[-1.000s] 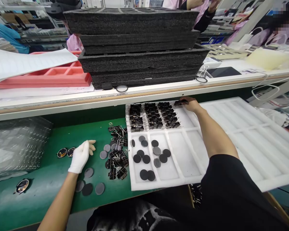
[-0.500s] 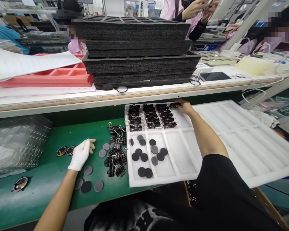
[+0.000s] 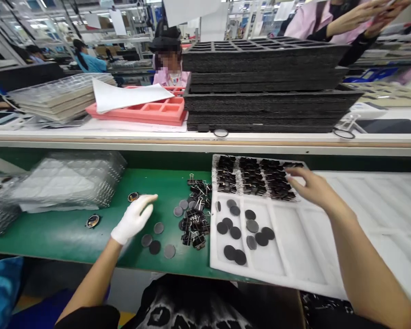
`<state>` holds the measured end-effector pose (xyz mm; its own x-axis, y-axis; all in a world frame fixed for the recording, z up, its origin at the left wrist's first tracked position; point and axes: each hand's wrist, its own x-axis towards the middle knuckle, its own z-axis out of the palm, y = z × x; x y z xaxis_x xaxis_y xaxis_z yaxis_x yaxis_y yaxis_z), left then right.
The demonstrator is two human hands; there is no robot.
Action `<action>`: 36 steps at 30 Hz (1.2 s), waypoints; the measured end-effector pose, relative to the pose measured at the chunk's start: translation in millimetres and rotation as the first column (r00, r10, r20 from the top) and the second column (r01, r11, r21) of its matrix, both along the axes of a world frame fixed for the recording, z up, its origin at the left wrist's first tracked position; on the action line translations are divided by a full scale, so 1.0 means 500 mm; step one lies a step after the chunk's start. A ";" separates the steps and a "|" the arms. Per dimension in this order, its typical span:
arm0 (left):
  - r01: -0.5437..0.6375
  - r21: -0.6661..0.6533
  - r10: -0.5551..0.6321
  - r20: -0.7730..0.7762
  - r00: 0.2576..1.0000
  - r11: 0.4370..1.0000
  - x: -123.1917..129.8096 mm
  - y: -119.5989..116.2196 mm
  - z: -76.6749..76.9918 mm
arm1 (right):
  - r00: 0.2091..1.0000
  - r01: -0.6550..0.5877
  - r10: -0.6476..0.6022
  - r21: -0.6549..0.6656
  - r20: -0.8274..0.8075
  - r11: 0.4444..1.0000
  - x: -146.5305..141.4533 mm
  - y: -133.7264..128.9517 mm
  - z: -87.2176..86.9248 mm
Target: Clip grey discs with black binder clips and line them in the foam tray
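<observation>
My left hand (image 3: 134,218), in a white glove, hovers over the green tabletop with thumb and fingers apart, holding nothing visible. Beside its fingers is a small round part with a dark, shiny face (image 3: 133,197); another round part (image 3: 92,221) lies further left. My bare right hand (image 3: 308,186) is open at the back of a white foam tray (image 3: 284,256), just right of rows of black binder clips (image 3: 253,176). Black and grey discs (image 3: 252,225) lie in the tray's front compartments. A loose heap of binder clips (image 3: 195,224) sits left of the tray, with grey discs (image 3: 169,251) nearby.
Clear plastic trays (image 3: 71,183) are stacked at the left. A raised white shelf (image 3: 150,142) runs along the back, carrying stacked black foam trays (image 3: 260,109) and red trays (image 3: 140,114). Another white foam tray (image 3: 390,196) lies at right. Co-workers are beyond the shelf.
The view has swung left. My right hand has let go of the binder clips at the tray's back and drawn off slightly, fingers spread. My gloved left hand stays over the green tabletop.
</observation>
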<state>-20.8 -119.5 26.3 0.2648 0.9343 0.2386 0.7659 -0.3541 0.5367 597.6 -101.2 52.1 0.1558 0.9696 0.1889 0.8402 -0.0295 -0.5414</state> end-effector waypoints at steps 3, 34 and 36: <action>0.126 -0.036 -0.131 -0.296 0.946 0.991 -0.029 -0.096 -0.021 | 0.969 -0.245 0.247 -0.068 0.027 0.967 -0.087 -0.101 -0.057; 0.010 -0.012 -0.015 -0.586 0.810 1.000 0.121 0.159 -0.039 | 0.718 -0.478 0.296 -0.139 -0.630 0.867 -0.539 0.031 0.041; 0.011 -0.004 -0.012 -0.532 0.847 1.000 0.124 0.158 -0.049 | 0.719 -0.508 0.297 -0.184 -0.628 0.841 -0.605 0.091 0.024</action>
